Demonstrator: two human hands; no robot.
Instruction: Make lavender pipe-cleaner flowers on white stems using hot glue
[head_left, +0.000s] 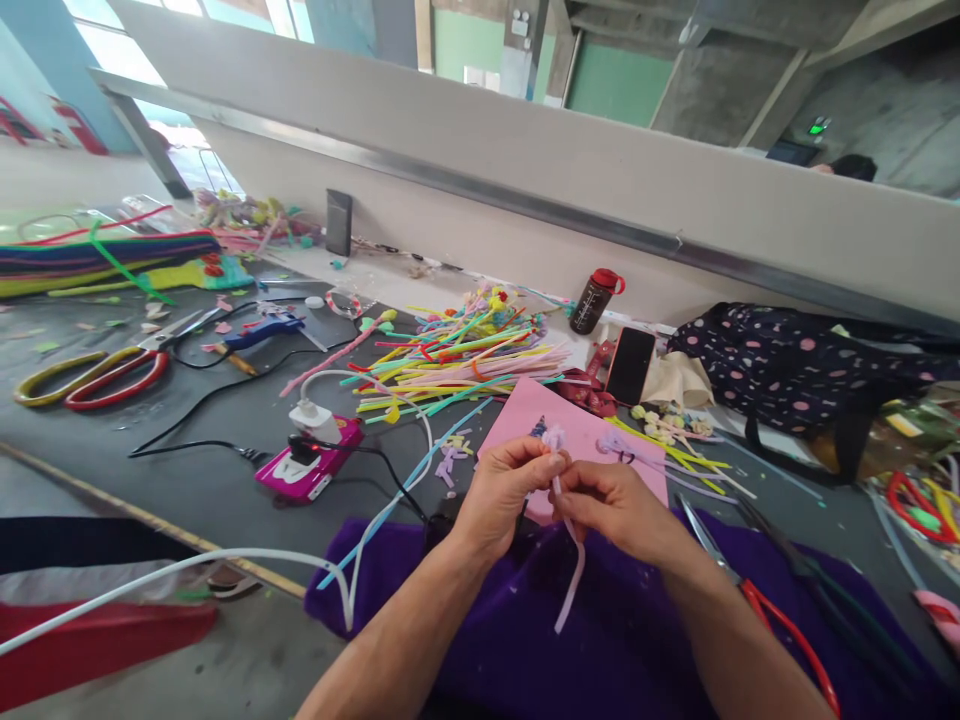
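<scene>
A small pale lilac pipe-cleaner flower [553,437] sticks up from the fingertips of my left hand [502,492], which is closed in a pinch just beneath it. A pale lilac pipe cleaner [576,585] hangs down from there, its loose end over the purple cloth. My right hand [616,505] pinches this strand close below the flower, its fingertips nearly meeting those of the left. Under both hands lies a pink sheet [525,405]. On it, to the right, rests another lilac piece [615,442].
A heap of coloured pipe cleaners [465,365] lies beyond my hands. To the left are a magenta power strip [315,465] with cords and large scissors [112,375]. Red-handled scissors [784,620] lie near my right forearm. Behind stand a phone [630,365] and a bottle [592,305].
</scene>
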